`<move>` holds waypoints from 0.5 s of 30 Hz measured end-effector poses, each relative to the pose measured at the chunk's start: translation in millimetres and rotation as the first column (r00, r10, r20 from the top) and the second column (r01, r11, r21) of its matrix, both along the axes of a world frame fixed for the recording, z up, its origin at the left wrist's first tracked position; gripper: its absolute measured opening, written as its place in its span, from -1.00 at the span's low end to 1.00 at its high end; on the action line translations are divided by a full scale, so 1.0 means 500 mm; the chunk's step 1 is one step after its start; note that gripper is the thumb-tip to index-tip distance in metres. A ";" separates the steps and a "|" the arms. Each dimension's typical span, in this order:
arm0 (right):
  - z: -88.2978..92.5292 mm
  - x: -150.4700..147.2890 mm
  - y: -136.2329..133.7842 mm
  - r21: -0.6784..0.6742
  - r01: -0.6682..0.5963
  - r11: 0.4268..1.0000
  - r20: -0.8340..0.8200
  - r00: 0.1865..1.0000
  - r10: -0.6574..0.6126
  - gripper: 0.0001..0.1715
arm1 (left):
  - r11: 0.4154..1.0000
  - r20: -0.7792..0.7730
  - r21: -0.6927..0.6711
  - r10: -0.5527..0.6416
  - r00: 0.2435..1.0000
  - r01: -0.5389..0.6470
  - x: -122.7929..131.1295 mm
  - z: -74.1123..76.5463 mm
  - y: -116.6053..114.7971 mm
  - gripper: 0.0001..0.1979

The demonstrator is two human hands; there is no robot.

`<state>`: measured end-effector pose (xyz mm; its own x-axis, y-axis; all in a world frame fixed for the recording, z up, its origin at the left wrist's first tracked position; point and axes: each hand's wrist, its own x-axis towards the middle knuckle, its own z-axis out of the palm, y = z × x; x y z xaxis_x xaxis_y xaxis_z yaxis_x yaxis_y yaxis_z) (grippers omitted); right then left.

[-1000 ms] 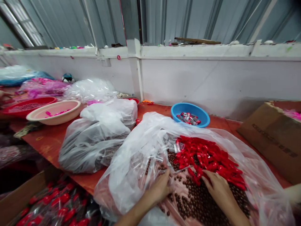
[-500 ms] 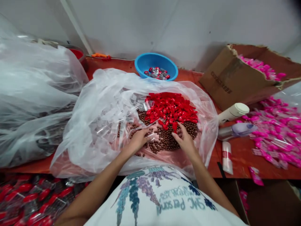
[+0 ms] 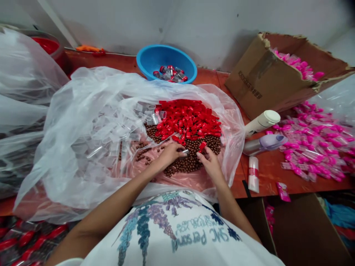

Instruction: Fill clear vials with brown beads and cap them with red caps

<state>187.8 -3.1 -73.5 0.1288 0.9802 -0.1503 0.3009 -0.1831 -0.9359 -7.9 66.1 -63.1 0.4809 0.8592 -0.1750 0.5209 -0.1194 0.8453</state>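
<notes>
My left hand is closed on a small clear plastic tube, held sideways over a pile of brown beads. To its right, my right hand pinches a red cap between thumb and fingers, apart from the tube. Just behind the hands lies a heap of red caps. Loose clear tubes are spread to the left. Everything rests on a translucent plastic sheet, bunched up around the edges.
A blue basin with red-capped tubes stands behind. At right are a cardboard box, a white bottle, a purple-topped bottle, a small red-labelled bottle and pink-capped tubes. Red-capped containers lie lower left.
The view has shifted, so the scene sits further left. My hands have come closer together. The tube in my left hand now points right, and the red cap has tilted in my right.
</notes>
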 end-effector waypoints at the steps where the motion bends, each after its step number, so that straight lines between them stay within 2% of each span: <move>1: 0.000 0.002 -0.001 -0.008 0.028 1.000 -0.039 0.999 -0.028 -0.50 | 1.000 0.010 -0.020 0.019 1.000 -0.018 0.005 -0.002 -0.001 -0.69; 5: 0.010 0.002 0.000 -0.022 0.130 0.991 -0.211 0.969 -0.132 -0.61 | 0.988 0.119 -0.127 0.102 0.988 -0.087 0.013 -0.021 -0.005 -0.59; 8: 0.023 0.000 0.002 -0.024 0.173 0.985 -0.282 0.944 -0.173 -0.65 | 0.946 0.294 -0.315 0.172 0.940 -0.075 0.016 -0.031 -0.009 -0.55; 12: 0.038 0.000 0.004 -0.037 0.160 0.986 -0.296 0.941 -0.164 -0.60 | 0.793 0.456 -0.609 0.352 0.818 -0.001 0.019 -0.027 -0.017 -0.52; 15: 0.041 -0.002 0.004 -0.058 0.133 0.989 -0.284 0.948 -0.144 -0.55 | 0.702 0.487 -0.710 0.437 0.756 0.052 0.014 -0.018 -0.022 -0.53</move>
<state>186.8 -1.2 -52.8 0.2087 0.9487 -0.2376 -0.0098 -0.2409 -0.9705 -1.0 55.1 -72.2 0.5224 0.7149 -0.4647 -0.1634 0.6188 0.7684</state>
